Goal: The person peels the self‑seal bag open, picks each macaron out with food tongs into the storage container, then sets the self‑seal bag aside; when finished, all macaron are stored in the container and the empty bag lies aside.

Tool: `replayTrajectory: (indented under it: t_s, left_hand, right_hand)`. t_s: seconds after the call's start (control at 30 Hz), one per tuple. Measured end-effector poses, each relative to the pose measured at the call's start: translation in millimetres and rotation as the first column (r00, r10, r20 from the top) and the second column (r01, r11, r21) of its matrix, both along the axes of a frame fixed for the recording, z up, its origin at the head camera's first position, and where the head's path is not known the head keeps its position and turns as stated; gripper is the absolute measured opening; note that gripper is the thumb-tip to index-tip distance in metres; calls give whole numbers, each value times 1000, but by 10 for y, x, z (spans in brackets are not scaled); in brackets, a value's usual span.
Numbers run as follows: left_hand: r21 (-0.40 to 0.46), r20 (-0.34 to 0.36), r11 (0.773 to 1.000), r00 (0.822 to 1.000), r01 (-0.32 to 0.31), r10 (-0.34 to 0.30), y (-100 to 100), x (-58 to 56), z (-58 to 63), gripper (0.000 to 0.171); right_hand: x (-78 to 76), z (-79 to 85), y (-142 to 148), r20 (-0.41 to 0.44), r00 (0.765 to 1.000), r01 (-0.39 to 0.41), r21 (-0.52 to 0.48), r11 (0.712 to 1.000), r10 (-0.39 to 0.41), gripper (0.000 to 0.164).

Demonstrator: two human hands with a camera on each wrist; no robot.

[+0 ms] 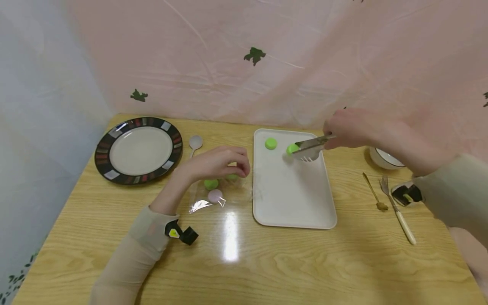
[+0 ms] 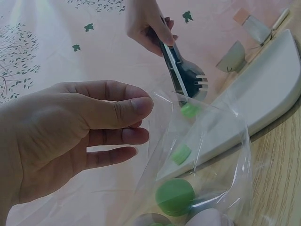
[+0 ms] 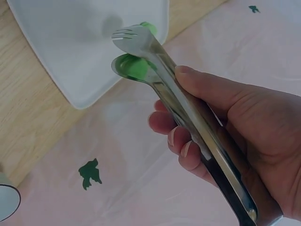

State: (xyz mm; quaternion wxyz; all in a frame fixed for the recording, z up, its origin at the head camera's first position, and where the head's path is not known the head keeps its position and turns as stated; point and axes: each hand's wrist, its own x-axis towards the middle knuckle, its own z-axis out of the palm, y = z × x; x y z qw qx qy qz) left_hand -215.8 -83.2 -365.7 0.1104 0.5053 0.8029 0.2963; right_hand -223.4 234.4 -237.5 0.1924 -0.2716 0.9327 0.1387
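Note:
My right hand (image 1: 348, 127) grips metal serving tongs (image 1: 314, 144), one tip spoon-shaped and the other forked. Between the tips is a green macaron-like round (image 1: 292, 149), over the far part of the white tray (image 1: 295, 199). Another green round (image 1: 271, 143) lies on the tray. Thumb and forefinger of my left hand (image 1: 225, 163) pinch the rim of a clear plastic bag (image 2: 162, 117) left of the tray. Inside the bag are a green round (image 2: 175, 197) and pale pinkish ones (image 2: 211, 219).
A dark-rimmed plate (image 1: 141, 150) stands at the left, with a spoon (image 1: 196, 142) beside it. To the right of the tray are a white bowl (image 1: 385, 159), a small gold-coloured spoon (image 1: 375, 195) and a white-handled fork (image 1: 398, 212). A curtain hangs behind the table.

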Motion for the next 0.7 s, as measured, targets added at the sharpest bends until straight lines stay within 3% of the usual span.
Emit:
replayTrajectory:
  t_s: [0.3, 0.7]
  left_hand:
    - [5, -8, 1000, 1000, 7, -7, 19, 3, 11, 3]
    - [3, -19, 1000, 1000, 3, -3, 31, 24, 23, 3]
  right_hand:
    - [-172, -41, 74, 7, 1000, 13, 32, 999, -13, 22]
    - [-284, -84, 89, 42, 999, 31, 60, 998, -33, 26]
